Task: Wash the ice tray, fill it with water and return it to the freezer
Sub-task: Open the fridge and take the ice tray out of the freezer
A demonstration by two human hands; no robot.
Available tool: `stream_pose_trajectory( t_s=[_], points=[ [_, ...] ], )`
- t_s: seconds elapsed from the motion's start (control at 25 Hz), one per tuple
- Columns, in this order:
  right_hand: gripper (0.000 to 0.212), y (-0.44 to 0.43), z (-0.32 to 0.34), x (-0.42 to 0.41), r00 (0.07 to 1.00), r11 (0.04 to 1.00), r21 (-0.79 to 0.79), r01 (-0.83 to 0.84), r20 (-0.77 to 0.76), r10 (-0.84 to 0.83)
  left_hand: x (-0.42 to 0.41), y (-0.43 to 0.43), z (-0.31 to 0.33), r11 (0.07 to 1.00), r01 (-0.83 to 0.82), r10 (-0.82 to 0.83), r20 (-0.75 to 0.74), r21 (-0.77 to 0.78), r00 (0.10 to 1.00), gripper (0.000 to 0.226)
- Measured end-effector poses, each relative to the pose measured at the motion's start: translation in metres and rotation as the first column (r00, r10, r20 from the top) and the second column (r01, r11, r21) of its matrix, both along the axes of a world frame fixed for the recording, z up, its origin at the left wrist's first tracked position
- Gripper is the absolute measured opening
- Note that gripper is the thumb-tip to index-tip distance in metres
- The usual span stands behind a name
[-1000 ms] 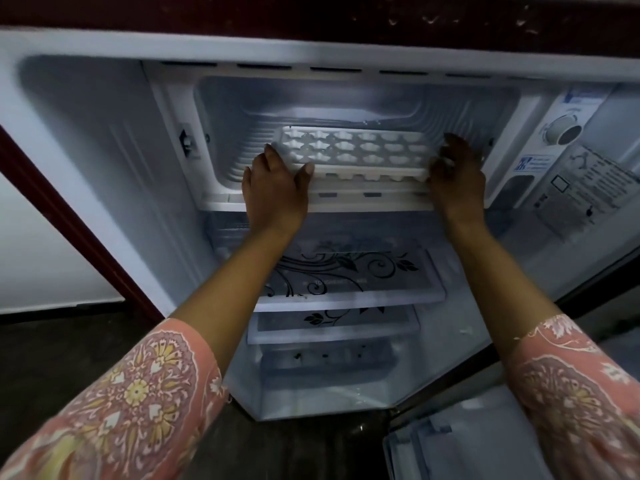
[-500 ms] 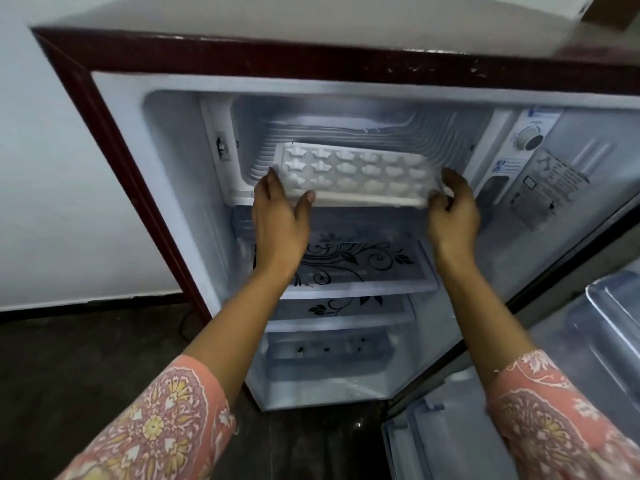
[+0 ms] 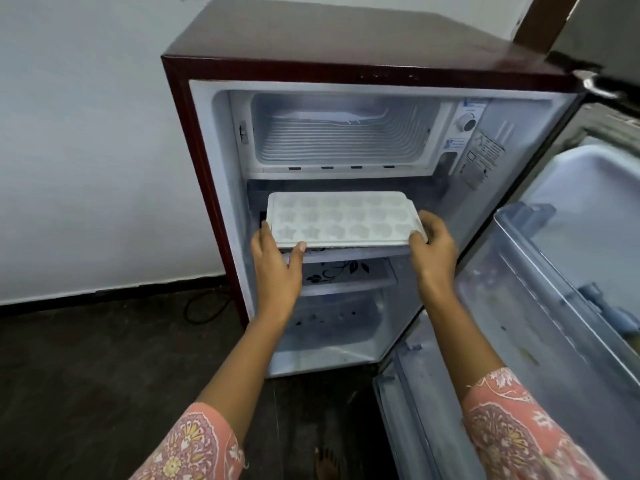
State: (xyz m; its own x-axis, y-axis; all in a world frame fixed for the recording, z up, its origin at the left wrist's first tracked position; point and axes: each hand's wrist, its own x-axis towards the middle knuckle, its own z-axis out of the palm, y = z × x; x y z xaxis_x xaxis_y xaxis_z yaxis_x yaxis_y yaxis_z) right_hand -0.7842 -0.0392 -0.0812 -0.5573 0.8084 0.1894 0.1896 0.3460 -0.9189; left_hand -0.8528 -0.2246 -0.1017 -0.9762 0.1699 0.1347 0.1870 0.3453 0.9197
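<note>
- The white plastic ice tray with star- and flower-shaped moulds (image 3: 341,220) is at the centre of the frame, roughly level, in front of the fridge opening and just below the freezer compartment (image 3: 343,147).
- The left hand (image 3: 275,268) grips the tray's left end, with the thumb on the near rim and the fingers curled round the edge.
- The right hand (image 3: 434,252) clasps the right near corner, with the thumb on top.
- The small maroon fridge (image 3: 346,36) stands with its door (image 3: 554,306) swung open at the right of the frame.
- A glass shelf with a black floral print (image 3: 346,271) sits below the tray.
</note>
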Motion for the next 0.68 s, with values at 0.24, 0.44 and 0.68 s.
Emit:
stream_pose_trajectory(
  t_s=[0.24,0.44,0.68],
  points=[
    [0.04,-0.043,-0.01,0.071,0.997,0.995,-0.092,0.03,0.079,-0.023,0.052,-0.05,-0.004,0.997,0.083,-0.083,0.016,0.006,0.996,0.068],
    [0.035,-0.071,-0.024,0.12,0.996,0.99,-0.12,0.08,0.04,-0.076,0.086,-0.081,-0.007,0.972,0.228,-0.224,0.075,-0.054,0.972,0.069],
    [0.031,-0.09,-0.025,0.176,0.985,0.974,-0.15,0.17,0.059,-0.163,0.115,-0.095,-0.018,0.917,0.39,-0.383,0.085,-0.086,0.92,0.07]
  ],
)
